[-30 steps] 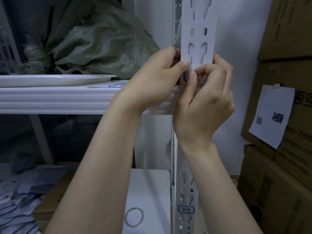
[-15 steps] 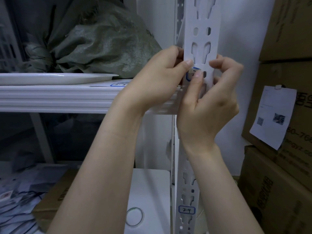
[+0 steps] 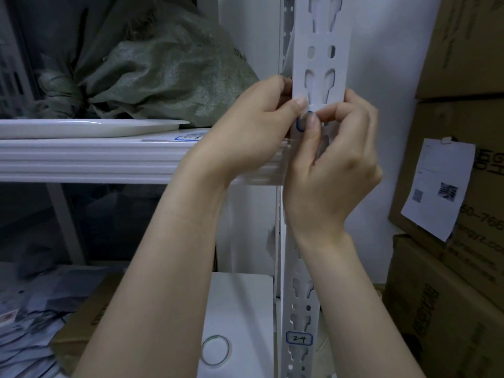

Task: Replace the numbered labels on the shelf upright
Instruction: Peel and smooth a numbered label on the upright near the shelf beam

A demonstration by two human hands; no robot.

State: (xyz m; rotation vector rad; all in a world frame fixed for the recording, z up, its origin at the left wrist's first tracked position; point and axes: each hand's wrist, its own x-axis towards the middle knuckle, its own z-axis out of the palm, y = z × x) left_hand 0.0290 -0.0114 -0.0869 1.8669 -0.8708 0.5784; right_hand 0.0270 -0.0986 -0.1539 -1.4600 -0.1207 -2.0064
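The white slotted shelf upright (image 3: 321, 31) runs top to bottom through the middle of the view. At shelf height a blue-bordered label (image 3: 299, 126) sits on it, mostly hidden by my fingers. My left hand (image 3: 245, 132) grips the upright's left edge, thumb on the front just above the label. The thumb and curled forefinger of my right hand (image 3: 332, 165) pinch at the label. A second label reading 2-4 (image 3: 299, 338) is stuck lower down the upright.
A white shelf beam (image 3: 81, 162) carries a white plate (image 3: 81, 128), a green sack (image 3: 163, 77) and a blue-bordered label (image 3: 188, 138). Cardboard boxes (image 3: 463, 50) with a paper note (image 3: 436, 186) stack at right. Below, a tape ring (image 3: 215, 349) lies on a white box (image 3: 240, 309).
My right forefinger has curled back down to meet the thumb over the label, after being lifted away half a second ago. My left hand stays on the upright.
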